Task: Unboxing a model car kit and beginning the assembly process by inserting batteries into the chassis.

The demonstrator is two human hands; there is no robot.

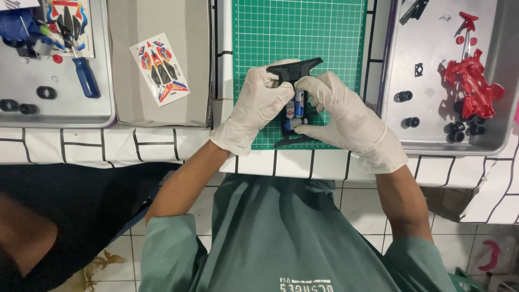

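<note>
Both my hands wear white gloves and hold a black toy car chassis [294, 69] over the green cutting mat [300, 32]. My left hand [257, 105] grips its left side, thumb on top. My right hand [346, 119] grips the right side, fingers pressing by the blue and silver batteries [295, 104] seated in the chassis. The lower end of the chassis [292, 141] sticks out below my hands.
A sticker sheet [160, 68] lies in a grey tray [162, 116] to the left. A far-left tray holds a blue-handled screwdriver [85, 75] and black wheels [46, 92]. The right tray [448, 146] holds a red car body [473, 86] and black wheels [411, 122].
</note>
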